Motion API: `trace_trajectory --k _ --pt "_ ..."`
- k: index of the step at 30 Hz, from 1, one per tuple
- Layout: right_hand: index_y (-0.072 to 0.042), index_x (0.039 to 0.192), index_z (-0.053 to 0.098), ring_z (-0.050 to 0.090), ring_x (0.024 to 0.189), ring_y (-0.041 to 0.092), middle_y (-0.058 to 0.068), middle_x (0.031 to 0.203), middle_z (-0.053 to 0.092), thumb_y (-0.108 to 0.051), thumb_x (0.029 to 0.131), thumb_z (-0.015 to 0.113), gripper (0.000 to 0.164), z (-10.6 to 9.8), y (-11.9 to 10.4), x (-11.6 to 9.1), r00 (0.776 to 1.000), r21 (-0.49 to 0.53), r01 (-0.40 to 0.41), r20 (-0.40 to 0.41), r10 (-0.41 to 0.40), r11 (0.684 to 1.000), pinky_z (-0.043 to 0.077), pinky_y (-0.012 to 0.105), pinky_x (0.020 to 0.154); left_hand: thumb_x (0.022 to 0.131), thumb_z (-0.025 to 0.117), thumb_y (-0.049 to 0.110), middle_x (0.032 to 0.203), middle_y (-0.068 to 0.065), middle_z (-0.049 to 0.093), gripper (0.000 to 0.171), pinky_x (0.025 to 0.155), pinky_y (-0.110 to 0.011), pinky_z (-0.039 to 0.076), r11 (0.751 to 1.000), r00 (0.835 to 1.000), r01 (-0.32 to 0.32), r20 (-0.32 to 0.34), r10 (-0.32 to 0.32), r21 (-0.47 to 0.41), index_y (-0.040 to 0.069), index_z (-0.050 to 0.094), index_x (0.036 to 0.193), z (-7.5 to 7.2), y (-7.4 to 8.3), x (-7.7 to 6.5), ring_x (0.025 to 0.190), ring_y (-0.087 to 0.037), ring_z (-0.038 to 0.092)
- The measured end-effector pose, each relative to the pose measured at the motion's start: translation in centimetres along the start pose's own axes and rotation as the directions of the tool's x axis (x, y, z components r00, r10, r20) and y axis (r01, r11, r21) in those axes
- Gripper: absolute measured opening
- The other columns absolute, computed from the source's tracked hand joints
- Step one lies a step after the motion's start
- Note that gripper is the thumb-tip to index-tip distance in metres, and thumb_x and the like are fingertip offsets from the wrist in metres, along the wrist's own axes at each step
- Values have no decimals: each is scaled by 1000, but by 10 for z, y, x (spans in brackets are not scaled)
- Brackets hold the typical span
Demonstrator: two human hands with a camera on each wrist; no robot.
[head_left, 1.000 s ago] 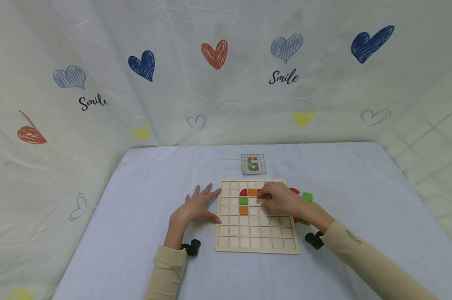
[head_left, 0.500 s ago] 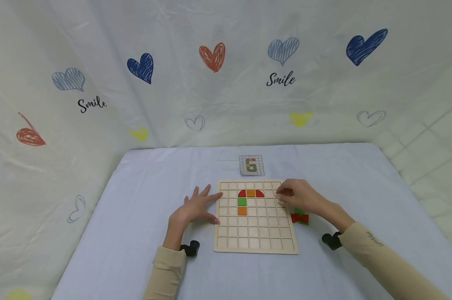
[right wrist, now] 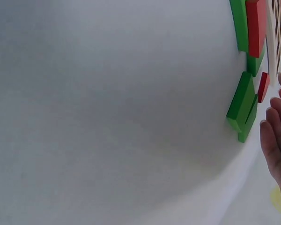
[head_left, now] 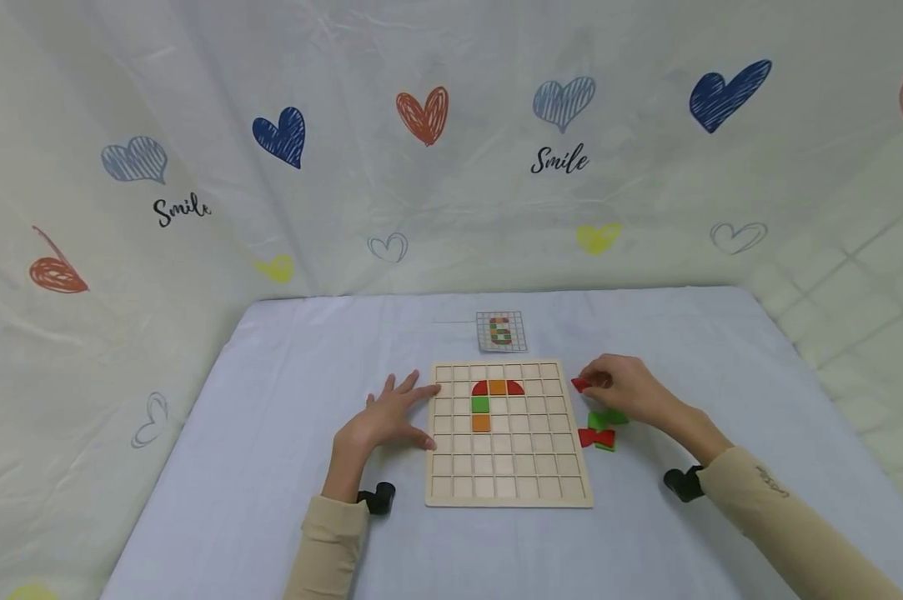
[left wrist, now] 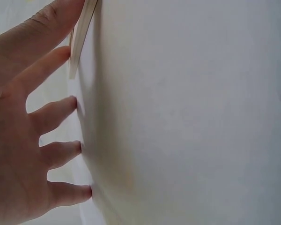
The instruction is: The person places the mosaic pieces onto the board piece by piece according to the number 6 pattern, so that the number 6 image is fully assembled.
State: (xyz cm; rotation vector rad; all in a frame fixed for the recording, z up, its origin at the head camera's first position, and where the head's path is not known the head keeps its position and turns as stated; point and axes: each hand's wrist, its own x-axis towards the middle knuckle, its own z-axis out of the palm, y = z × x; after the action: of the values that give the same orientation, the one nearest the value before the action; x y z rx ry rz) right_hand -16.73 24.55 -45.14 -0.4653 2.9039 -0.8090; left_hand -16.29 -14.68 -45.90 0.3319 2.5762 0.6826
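Note:
My left hand (head_left: 382,423) lies spread at the left edge of a wooden grid board (head_left: 509,502), thumb and index finger at its rim. In the left wrist view its other fingertips touch the cloth. Off the board's upper right side, my right hand (head_left: 629,389) pinches a small red piece (head_left: 579,384) between thumb and fingertips. On the board, a red rounded piece (head_left: 480,388), an orange square (head_left: 498,387) and another red rounded piece (head_left: 515,388) form a row. A green square (head_left: 480,404) and an orange square (head_left: 481,423) run down from its left end.
Loose green pieces (head_left: 608,419) and red pieces (head_left: 597,437) lie right of the board, some overlapping. Green blocks (right wrist: 243,101) show close up in the right wrist view. A printed pattern card (head_left: 501,332) lies behind the board on the white cloth (head_left: 331,333).
My right hand has moved right, off the board to the loose pieces, uncovering the red rounded piece at the row's right end. My left hand has stayed at the board's edge.

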Motion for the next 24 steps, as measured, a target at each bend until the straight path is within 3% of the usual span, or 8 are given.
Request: trace_trajectory --k 11,24 --pt "4 109 72 63 88 23 11 98 71 -5 89 76 23 -1 8 -4 998 -18 -65 8 65 998 60 43 81 73 94 36 173 -7 18 103 121 -74 6 1000 1000 6 2 -6 3 26 39 160 0 5 -2 159 -44 1" --pt "4 106 74 63 86 22 9 95 69 -10 87 80 25 -6 23 -15 996 -36 -69 54 71 997 60 40 79 72 94 36 173 -9 18 104 122 -73 6 1000 1000 18 -6 -18 -2 24 39 160 1 5 -2 159 -45 1"
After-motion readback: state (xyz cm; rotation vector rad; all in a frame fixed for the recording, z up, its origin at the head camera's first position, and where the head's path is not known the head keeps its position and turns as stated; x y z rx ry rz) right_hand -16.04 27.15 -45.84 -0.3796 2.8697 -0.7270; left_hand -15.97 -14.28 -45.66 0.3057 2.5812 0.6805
